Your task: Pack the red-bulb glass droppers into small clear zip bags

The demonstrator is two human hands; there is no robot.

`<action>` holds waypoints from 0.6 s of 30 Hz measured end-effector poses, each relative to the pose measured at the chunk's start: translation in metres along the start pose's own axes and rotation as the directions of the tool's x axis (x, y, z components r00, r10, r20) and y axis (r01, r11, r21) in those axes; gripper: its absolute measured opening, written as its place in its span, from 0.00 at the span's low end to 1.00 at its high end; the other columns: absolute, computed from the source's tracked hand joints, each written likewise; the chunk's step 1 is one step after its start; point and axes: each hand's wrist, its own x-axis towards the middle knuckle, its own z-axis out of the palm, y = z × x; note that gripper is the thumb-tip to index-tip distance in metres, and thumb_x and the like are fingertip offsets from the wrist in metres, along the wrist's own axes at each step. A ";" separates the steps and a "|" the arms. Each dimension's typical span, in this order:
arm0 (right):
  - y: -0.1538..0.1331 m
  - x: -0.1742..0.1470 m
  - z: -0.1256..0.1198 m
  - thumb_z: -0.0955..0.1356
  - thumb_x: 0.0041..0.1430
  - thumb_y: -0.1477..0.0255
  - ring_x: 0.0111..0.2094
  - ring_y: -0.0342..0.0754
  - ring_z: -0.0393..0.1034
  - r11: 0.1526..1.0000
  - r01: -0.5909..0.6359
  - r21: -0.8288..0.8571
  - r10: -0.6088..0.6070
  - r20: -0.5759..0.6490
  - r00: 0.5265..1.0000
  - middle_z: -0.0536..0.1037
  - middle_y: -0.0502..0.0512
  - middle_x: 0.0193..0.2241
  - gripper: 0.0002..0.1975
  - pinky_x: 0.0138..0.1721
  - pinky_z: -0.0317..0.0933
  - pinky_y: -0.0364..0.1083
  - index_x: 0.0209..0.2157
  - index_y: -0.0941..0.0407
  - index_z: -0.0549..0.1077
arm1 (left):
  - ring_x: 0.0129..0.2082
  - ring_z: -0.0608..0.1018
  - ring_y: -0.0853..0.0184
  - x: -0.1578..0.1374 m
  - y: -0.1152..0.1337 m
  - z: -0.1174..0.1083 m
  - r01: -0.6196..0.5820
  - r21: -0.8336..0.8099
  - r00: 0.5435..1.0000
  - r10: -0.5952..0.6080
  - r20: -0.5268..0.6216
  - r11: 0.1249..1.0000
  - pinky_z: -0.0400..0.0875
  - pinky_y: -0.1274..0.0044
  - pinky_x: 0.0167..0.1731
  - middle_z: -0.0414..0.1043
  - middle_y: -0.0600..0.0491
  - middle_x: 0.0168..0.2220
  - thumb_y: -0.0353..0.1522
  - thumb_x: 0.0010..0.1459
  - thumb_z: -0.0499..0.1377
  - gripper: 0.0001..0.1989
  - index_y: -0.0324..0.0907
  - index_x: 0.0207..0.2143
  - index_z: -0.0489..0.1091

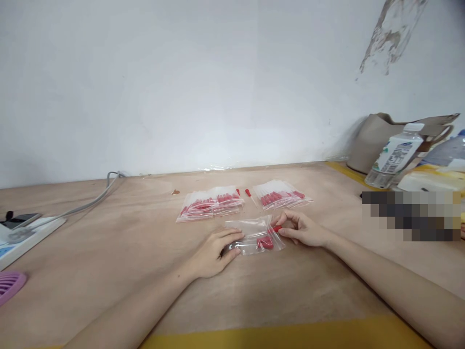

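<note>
A clear plastic zip bag lies flat on the table in front of me, with small red bulb-shaped pieces showing inside its right end. My left hand grips the bag's left end, fingers on top and thumb at the near edge. At the right end, my right hand pinches a red bulb-shaped piece at the bag's edge. Just beyond, a left stack of filled bags and a right stack of filled bags hold similar red-ended pieces. Between them rests a loose red-tipped stick.
On the left are a white power strip with a grey cable, a phone and a purple slotted object. A plastic bottle and a grey-beige bag stand at the back right, before the white wall.
</note>
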 end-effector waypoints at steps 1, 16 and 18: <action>0.001 0.001 -0.002 0.68 0.47 0.63 0.31 0.42 0.67 0.999 0.028 -0.035 -0.028 0.008 1.000 0.72 0.55 0.39 0.12 0.30 0.63 0.43 0.28 0.57 0.66 | 0.52 0.67 0.61 0.000 -0.001 0.000 0.000 0.001 1.000 0.000 0.001 1.000 0.62 0.65 0.51 0.65 0.50 0.52 0.34 0.59 0.51 0.18 0.45 0.52 0.63; 0.001 0.009 0.011 0.67 0.47 0.57 0.20 0.40 0.57 0.973 -0.076 -0.218 0.057 -0.088 0.994 0.66 0.47 0.18 0.16 0.21 0.50 0.41 0.26 0.57 0.70 | 0.52 0.66 0.62 0.000 -0.001 0.001 0.012 0.011 1.000 -0.012 0.008 1.000 0.61 0.68 0.51 0.65 0.50 0.52 0.33 0.59 0.52 0.18 0.44 0.52 0.63; -0.003 0.009 0.016 0.65 0.49 0.57 0.22 0.41 0.58 0.959 -0.010 -0.283 -0.013 -0.082 0.997 0.67 0.49 0.19 0.17 0.24 0.52 0.42 0.22 0.57 0.70 | 0.52 0.66 0.62 0.000 -0.001 0.001 0.013 0.014 1.000 -0.013 0.007 1.000 0.61 0.68 0.52 0.65 0.50 0.52 0.33 0.59 0.52 0.18 0.44 0.53 0.62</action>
